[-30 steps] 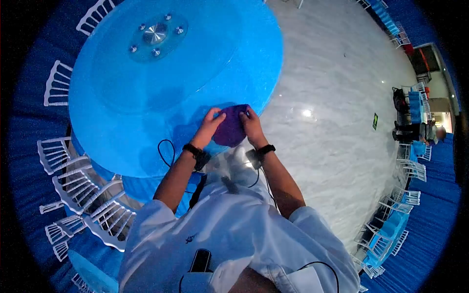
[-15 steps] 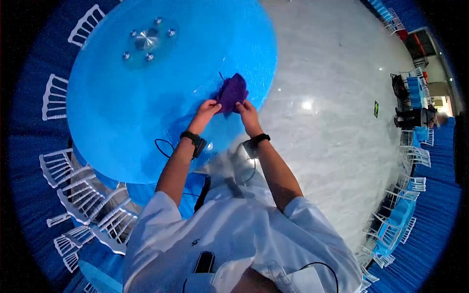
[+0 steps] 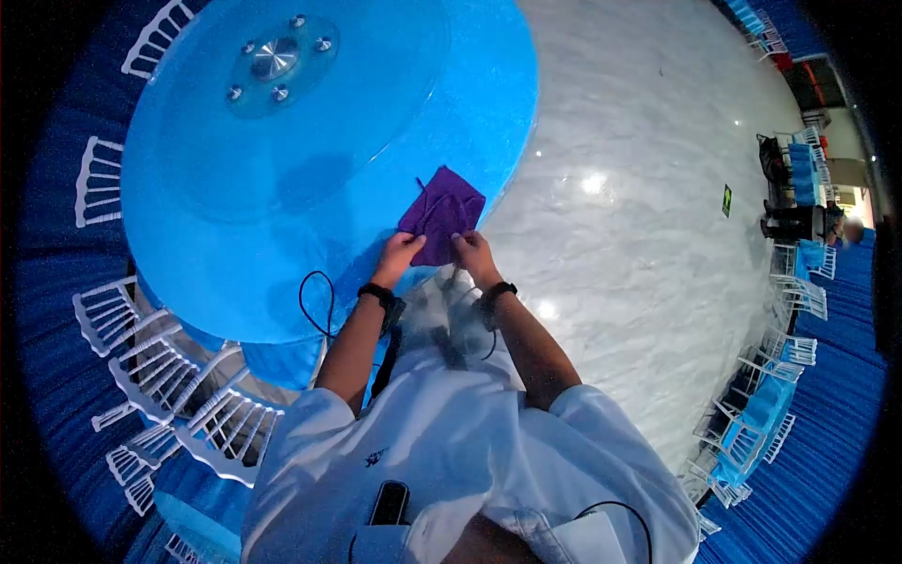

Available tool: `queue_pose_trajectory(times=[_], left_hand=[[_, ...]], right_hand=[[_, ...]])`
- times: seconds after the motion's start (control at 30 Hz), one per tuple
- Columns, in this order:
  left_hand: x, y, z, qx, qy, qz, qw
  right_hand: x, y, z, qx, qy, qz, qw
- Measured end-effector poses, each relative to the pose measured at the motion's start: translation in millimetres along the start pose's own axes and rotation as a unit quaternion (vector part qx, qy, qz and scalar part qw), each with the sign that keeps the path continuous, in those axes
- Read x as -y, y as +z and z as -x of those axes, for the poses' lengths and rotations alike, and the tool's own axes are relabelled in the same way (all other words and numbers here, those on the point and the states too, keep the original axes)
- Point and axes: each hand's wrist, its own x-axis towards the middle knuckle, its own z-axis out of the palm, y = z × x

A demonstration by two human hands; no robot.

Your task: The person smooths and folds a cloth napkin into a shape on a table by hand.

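Note:
Between my hands, at the near edge of the blue round table point(image 3: 216, 188), a purple cloth point(image 3: 443, 209) lies spread out with a few creases. My left hand point(image 3: 398, 256) pinches its near left part between thumb and fingers. On the opposite side, my right hand point(image 3: 475, 257) grips the near right part the same way. A thin dark strand pokes out at the cloth's upper left. Each wrist wears a dark band.
A glass turntable point(image 3: 329, 56) with a shiny metal hub point(image 3: 274, 59) sits on the table. White chairs point(image 3: 101, 183) stand along the left. To the right is a pale glossy floor point(image 3: 620, 235); a person point(image 3: 799, 223) is at the far right. A black cable loop point(image 3: 317, 299) hangs by my left forearm.
The purple cloth has gone from bunched and folded to opened out flatter. Both hands have drawn nearer to my body with it, still gripping. The view has shifted slightly over the table.

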Motion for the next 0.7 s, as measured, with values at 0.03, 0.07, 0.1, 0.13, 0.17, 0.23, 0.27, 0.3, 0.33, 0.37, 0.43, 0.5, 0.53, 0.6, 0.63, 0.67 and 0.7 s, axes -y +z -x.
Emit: queue_pose_trajectory(times=[0.03, 0.07, 0.1, 0.13, 0.17, 0.23, 0.27, 0.3, 0.33, 0.37, 0.43, 0.5, 0.53, 0.6, 0.63, 0.67, 0.7], left_hand=[[11, 2, -8, 0.042, 0.012, -0.021, 0.999], [17, 3, -11, 0.084, 0.025, -0.042, 0.995], [24, 11, -10, 0.050, 0.073, 0.018, 0.996], [19, 13, -6, 0.050, 0.072, 0.016, 0.996], [14, 13, -3, 0.041, 0.077, 0.033, 0.996], [4, 12, 6, 0.032, 0.079, 0.049, 0.995], [-3, 9, 13, 0.044, 0.055, 0.078, 0.994], [-9, 7, 18, 0.057, 0.032, 0.107, 0.992], [-14, 5, 25, 0.057, 0.031, 0.105, 0.992], [-20, 4, 33, 0.054, -0.011, 0.145, 0.988], [-24, 7, 32, 0.054, -0.051, 0.182, 0.980], [-23, 12, 25, 0.038, -0.028, 0.183, 0.982], [-30, 12, 22, 0.038, -0.023, 0.182, 0.982], [-45, 9, 12, 0.017, 0.068, 0.082, 0.994], [-55, 7, 5, 0.015, 0.071, 0.083, 0.994], [-69, 5, -4, 0.025, 0.111, 0.103, 0.988], [-83, 1, -12, 0.036, 0.151, 0.121, 0.980]], right_hand=[[4, 1, 1, 0.022, -0.002, -0.006, 1.000], [1, 2, 1, 0.043, -0.004, -0.014, 0.999], [-2, 2, 2, 0.043, -0.003, -0.017, 0.999], [-6, 0, 0, 0.051, -0.037, 0.006, 0.998], [-11, -2, -1, 0.059, -0.070, 0.029, 0.995], [-1, -6, 12, 0.052, -0.067, 0.007, 0.996], [17, -6, 25, 0.044, -0.066, -0.013, 0.997], [32, -9, 37, 0.066, -0.019, -0.061, 0.996], [32, -10, 37, 0.065, -0.019, -0.063, 0.996], [32, -12, 38, 0.064, -0.043, -0.058, 0.995], [36, -13, 35, 0.059, -0.070, -0.054, 0.994], [41, -8, 26, 0.072, -0.117, 0.003, 0.991], [48, -5, 21, 0.072, -0.122, 0.003, 0.990], [63, 2, 11, 0.053, -0.112, -0.043, 0.991], [74, 4, 5, 0.055, -0.115, -0.042, 0.991], [88, 6, -3, 0.014, -0.135, 0.004, 0.991], [103, 7, -9, -0.028, -0.156, 0.049, 0.986]])
